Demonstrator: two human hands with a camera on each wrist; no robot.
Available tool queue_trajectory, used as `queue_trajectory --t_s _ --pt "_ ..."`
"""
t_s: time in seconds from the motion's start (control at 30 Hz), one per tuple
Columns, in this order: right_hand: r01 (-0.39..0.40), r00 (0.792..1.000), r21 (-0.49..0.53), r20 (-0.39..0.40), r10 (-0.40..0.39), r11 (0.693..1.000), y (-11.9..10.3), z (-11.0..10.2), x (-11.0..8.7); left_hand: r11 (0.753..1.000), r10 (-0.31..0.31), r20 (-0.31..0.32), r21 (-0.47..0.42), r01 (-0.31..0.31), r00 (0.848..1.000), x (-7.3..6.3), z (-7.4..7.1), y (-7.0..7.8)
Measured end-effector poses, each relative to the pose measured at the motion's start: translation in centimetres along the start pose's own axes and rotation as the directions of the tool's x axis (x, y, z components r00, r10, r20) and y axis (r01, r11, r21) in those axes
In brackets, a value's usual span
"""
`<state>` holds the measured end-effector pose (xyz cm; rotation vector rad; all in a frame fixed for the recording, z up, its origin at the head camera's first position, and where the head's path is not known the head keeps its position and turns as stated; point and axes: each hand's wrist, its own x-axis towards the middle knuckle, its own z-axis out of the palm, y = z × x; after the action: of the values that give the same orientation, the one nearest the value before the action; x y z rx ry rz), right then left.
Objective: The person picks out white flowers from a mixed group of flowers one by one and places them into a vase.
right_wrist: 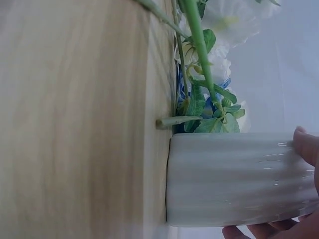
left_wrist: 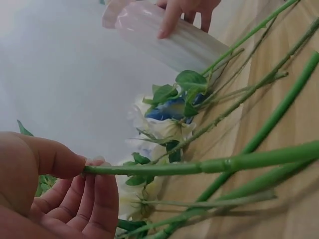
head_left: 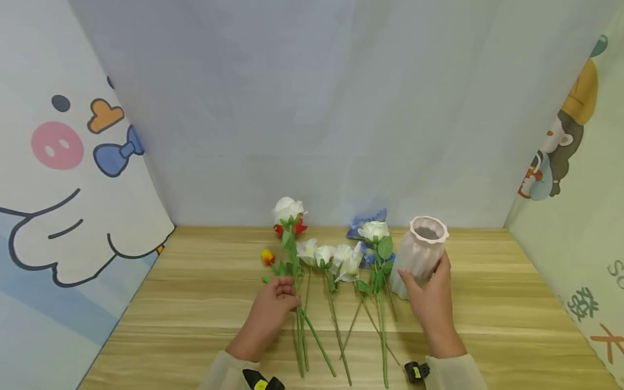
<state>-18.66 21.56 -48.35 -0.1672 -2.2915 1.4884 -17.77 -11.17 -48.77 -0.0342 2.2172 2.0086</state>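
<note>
My left hand [head_left: 273, 303] pinches a green stem [left_wrist: 209, 167] between thumb and fingers. The stem leads up to a white rose [head_left: 288, 210] with green leaves, at the left end of a row of flowers. On the right, a pale pink ribbed vase [head_left: 415, 262] with a scalloped rim stands on the table. My right hand [head_left: 433, 300] grips the vase from its right side, thumb across the front and fingers round the far side. In the right wrist view the vase's base [right_wrist: 174, 179] sits at the tabletop, close to a cut stem end [right_wrist: 172, 121].
White flowers [head_left: 341, 257] lie between the hands, stems toward me. Another white rose [head_left: 374, 231] and blue flowers [head_left: 365, 219] lie just left of the vase. A red flower [head_left: 299, 226] and a yellow-orange bud [head_left: 267, 257] are at the left. A grey cloth [head_left: 317, 119] hangs behind.
</note>
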Motion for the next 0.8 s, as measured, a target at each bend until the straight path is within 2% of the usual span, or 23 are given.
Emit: queue_trajectory --t_s 0.27,0.43,0.6,0.8 --pt "-0.009 1.0 -0.008 0.025 0.009 1.0 -0.3 -0.2 0.0 0.998 -0.003 0.131 -0.054 0.01 0.991 1.4 0.4 3.1" --pt "-0.008 1.0 -0.008 0.021 0.008 1.0 -0.3 -0.2 0.0 0.999 0.026 0.23 -0.049 -0.015 0.973 2.1 1.1 5.0" --pt "-0.017 1.0 0.006 0.024 0.017 1.0 -0.4 -0.2 -0.2 0.999 0.022 0.284 -0.041 -0.011 0.958 2.7 2.2 6.7" --pt "-0.012 1.0 0.004 0.023 0.012 1.0 -0.3 -0.3 -0.2 0.999 0.01 0.366 -0.041 0.006 0.93 3.6 3.1 7.4"
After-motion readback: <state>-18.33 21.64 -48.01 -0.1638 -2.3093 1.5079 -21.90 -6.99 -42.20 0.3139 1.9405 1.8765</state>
